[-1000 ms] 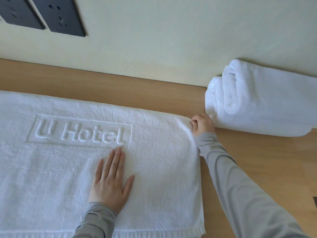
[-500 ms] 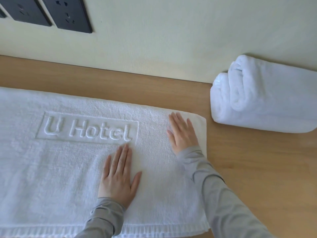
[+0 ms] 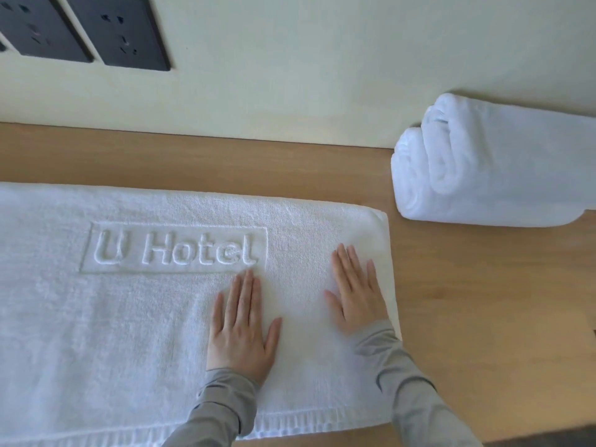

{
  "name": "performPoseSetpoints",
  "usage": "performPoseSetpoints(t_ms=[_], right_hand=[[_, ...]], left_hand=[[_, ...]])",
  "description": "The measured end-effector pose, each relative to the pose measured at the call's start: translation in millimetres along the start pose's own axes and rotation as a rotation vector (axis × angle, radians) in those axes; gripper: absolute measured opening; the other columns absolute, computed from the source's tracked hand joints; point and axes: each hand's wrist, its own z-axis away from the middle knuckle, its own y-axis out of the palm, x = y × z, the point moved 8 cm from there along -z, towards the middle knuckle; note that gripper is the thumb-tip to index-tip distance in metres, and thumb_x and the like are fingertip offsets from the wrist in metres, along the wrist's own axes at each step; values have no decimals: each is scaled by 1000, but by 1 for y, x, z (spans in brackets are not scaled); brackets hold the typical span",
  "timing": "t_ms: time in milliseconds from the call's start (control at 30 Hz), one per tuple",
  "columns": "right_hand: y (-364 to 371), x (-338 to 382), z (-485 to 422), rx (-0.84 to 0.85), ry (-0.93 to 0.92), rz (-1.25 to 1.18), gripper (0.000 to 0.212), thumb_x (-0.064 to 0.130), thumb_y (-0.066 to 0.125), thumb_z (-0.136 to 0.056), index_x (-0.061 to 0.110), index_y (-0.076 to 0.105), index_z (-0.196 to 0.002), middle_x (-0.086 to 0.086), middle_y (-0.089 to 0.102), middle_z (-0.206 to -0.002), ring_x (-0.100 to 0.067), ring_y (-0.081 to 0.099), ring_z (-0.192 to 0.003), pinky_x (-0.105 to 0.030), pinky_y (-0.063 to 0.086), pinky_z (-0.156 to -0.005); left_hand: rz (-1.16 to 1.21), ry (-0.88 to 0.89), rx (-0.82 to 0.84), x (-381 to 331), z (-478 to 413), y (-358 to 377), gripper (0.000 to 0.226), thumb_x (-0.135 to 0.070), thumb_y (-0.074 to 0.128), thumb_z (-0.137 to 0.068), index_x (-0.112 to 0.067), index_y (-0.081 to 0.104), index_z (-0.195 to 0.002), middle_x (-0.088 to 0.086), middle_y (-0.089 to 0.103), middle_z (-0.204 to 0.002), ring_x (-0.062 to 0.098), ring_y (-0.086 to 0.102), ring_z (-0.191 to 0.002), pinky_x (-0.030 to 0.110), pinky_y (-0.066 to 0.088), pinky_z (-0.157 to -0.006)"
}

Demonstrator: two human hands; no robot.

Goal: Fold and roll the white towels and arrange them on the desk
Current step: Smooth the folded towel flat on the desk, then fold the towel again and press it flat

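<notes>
A white towel (image 3: 113,317) with a raised "U Hotel" mark lies spread flat on the wooden desk (image 3: 483,317), running off the left edge of view. My left hand (image 3: 242,324) rests palm down on it just below the lettering, fingers together. My right hand (image 3: 356,295) lies flat near the towel's right edge, fingers slightly apart. Neither hand grips anything. Two rolled white towels (image 3: 496,169) lie stacked against the wall at the right, apart from the flat towel.
A pale wall (image 3: 322,59) rises directly behind the desk, with dark socket plates (image 3: 119,33) at upper left. Bare wood shows between the flat towel and the wall, and to the right of the towel below the rolls.
My right hand let go of the towel's far right corner, came back and now lies flat on the towel. My left hand stayed pressed flat in place.
</notes>
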Motion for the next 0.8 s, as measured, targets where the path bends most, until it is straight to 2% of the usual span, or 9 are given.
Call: performPoseSetpoints(t_ms=[100,200,400,500,567,633,700,733,800], right_hand=[[11,-24,34,10,141,-24,63,41,20,-90,5,21,-143,-5,17,-152,-6,0,-144,-36,2,-117],[17,-55,50,27,318,-134,66,48,8,-87,14,4,-144,3,1,-153,-13,2,-144,-31,0,-118],[19,-55,50,82,350,-213,68,50,4,-84,15,-2,-142,4,-6,-151,-14,-2,-144,-35,2,-119],[9,-54,48,108,322,-183,75,50,2,-82,10,6,-144,2,-3,-151,-18,5,-144,-38,4,-119],[-8,-54,39,49,267,-191,71,43,14,-87,0,27,-142,-11,21,-151,-30,25,-140,-47,21,-115],[-28,-62,23,-49,205,-257,53,26,38,-92,-8,44,-131,-23,43,-140,-40,43,-128,-52,37,-103],[-38,-73,-1,-34,151,-336,47,9,51,-91,-7,41,-134,-23,41,-142,-39,39,-132,-47,33,-107],[-40,-77,-15,-5,109,-347,50,6,53,-91,-5,38,-137,-21,37,-144,-36,34,-135,-44,28,-111],[-43,-83,-43,69,10,-304,54,10,50,-93,-1,30,-142,-17,30,-150,-31,25,-141,-38,20,-115]], left_hand=[[-2,2,13,-1,0,-1,72,-52,12,-95,-4,30,-145,11,28,-153,26,26,-141,46,16,-114],[-3,3,19,-1,0,-2,72,-52,10,-95,-4,29,-145,12,28,-153,27,27,-141,45,14,-115],[-7,7,58,-2,0,-6,73,-53,9,-95,-3,29,-144,12,30,-151,27,28,-140,43,12,-115],[-25,-7,96,-3,1,-8,74,-53,6,-95,-2,33,-142,12,33,-150,26,30,-139,41,10,-114],[-26,-25,111,-2,0,-9,76,-54,4,-95,-2,36,-141,11,36,-149,26,32,-137,39,7,-114],[-7,-57,90,-5,1,-12,77,-54,3,-95,-2,38,-141,11,37,-148,27,34,-136,36,5,-114],[28,-108,-1,-11,5,-18,78,-55,2,-94,-3,37,-141,10,34,-149,29,32,-137,34,4,-115],[68,-158,-55,-13,10,-20,78,-56,3,-94,-5,35,-143,9,30,-151,29,28,-139,34,5,-117],[204,-380,-183,-17,30,-24,72,-56,13,-93,-10,24,-147,6,18,-155,26,19,-143,38,10,-118]])
